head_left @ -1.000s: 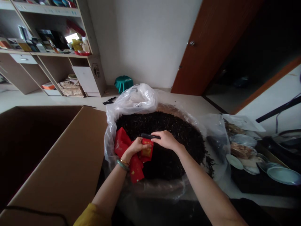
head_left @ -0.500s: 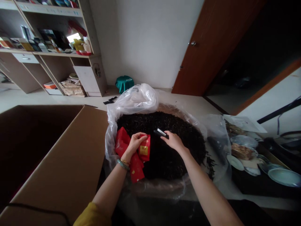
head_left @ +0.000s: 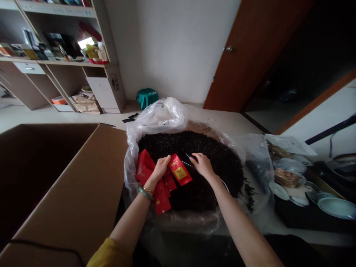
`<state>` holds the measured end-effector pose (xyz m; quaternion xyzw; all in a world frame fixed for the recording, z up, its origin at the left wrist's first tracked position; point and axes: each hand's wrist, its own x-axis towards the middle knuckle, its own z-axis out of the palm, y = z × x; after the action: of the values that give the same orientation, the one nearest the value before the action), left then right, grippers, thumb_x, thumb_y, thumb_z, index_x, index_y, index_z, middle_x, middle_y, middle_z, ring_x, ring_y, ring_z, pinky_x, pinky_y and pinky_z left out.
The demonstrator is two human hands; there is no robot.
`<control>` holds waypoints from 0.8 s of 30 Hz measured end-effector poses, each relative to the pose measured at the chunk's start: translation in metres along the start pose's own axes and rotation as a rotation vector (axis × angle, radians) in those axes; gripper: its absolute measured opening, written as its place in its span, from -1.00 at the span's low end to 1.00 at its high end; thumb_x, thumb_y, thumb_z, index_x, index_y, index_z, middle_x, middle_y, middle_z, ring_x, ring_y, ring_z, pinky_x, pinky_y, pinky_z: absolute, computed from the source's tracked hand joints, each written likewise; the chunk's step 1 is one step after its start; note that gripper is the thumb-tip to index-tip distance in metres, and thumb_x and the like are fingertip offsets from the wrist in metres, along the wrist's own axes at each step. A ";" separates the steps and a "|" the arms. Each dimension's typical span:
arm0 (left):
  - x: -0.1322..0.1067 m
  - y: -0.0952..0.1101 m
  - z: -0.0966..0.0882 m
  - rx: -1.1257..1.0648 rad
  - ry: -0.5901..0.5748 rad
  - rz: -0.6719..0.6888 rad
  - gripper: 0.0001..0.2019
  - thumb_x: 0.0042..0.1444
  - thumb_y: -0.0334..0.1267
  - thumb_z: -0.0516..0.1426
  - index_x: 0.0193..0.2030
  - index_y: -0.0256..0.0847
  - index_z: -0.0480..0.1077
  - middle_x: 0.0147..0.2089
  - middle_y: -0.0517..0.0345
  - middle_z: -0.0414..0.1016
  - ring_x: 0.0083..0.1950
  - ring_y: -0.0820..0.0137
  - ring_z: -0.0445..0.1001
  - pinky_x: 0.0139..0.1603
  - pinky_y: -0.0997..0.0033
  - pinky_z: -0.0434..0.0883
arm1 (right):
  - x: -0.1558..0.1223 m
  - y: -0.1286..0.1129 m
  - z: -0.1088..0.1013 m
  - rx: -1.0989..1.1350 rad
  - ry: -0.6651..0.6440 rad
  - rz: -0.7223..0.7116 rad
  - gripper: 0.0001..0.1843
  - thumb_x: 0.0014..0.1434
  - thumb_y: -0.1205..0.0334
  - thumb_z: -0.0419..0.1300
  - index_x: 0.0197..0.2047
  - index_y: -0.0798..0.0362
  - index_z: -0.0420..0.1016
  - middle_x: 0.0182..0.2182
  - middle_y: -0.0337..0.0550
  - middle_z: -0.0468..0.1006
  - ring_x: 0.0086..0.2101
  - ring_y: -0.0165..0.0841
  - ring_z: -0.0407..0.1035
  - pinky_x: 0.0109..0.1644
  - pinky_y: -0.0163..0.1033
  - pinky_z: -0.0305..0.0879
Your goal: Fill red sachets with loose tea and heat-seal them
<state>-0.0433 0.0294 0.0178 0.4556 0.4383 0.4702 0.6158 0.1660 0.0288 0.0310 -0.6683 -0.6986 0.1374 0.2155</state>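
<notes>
A clear plastic bag [head_left: 164,116] holds a big heap of dark loose tea leaves [head_left: 211,159]. My left hand [head_left: 160,168] pinches a small red packet [head_left: 180,172] with a yellow label, tilted over the leaves. Under that hand lies a bunch of more red packets [head_left: 154,185] at the bag's left edge. My right hand [head_left: 203,165] is closed on a small dark scoop [head_left: 189,157], its tip low at the leaves just right of the packet.
A large open cardboard box [head_left: 69,185] fills the left. Dishes and bowls [head_left: 289,181] crowd a tray at the right. Shelves [head_left: 55,55] stand at the back left, a brown door [head_left: 250,48] at the back right, a green cloth bundle [head_left: 147,97] on the floor.
My left hand has turned the red packet and swung it rightward, so its label faces up. My right hand has lowered the scoop from above the packet toward the leaves.
</notes>
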 end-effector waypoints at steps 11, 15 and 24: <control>0.007 -0.007 -0.007 -0.148 0.053 0.001 -0.32 0.00 0.35 -0.01 -0.31 -0.35 0.47 -0.51 0.07 0.51 -0.59 0.45 0.38 -0.62 0.52 0.16 | -0.015 -0.040 0.001 0.662 -0.314 0.087 -0.57 0.01 0.08 0.25 -0.07 0.12 0.45 -0.34 -0.11 0.60 -0.59 -0.41 0.37 -0.68 -0.38 0.19; 0.011 -0.005 -0.010 -0.204 -0.032 -0.087 -0.26 0.14 0.27 -0.19 0.17 -0.33 0.28 -0.08 -0.19 0.55 -0.41 0.34 0.54 -0.56 0.49 0.28 | -0.004 -0.036 0.001 0.930 0.074 0.258 -0.49 0.04 0.00 0.20 0.01 0.10 0.35 -0.25 -0.07 0.57 -0.58 -0.44 0.36 -0.68 -0.38 0.18; 0.015 -0.019 -0.012 -0.219 0.049 -0.033 -0.50 0.16 0.05 0.05 0.08 -0.31 0.35 -0.32 -0.02 0.56 -0.34 0.33 0.53 -0.46 0.48 0.36 | -0.007 -0.181 -0.062 1.309 -0.573 -0.550 -0.07 -0.05 0.02 0.34 0.31 -0.34 -0.05 0.28 -0.30 0.16 0.09 -0.24 0.31 0.10 -0.05 0.35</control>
<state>-0.0487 0.0430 -0.0046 0.3665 0.4067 0.5162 0.6587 0.0377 0.0034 0.1707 -0.1446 -0.6445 0.6327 0.4043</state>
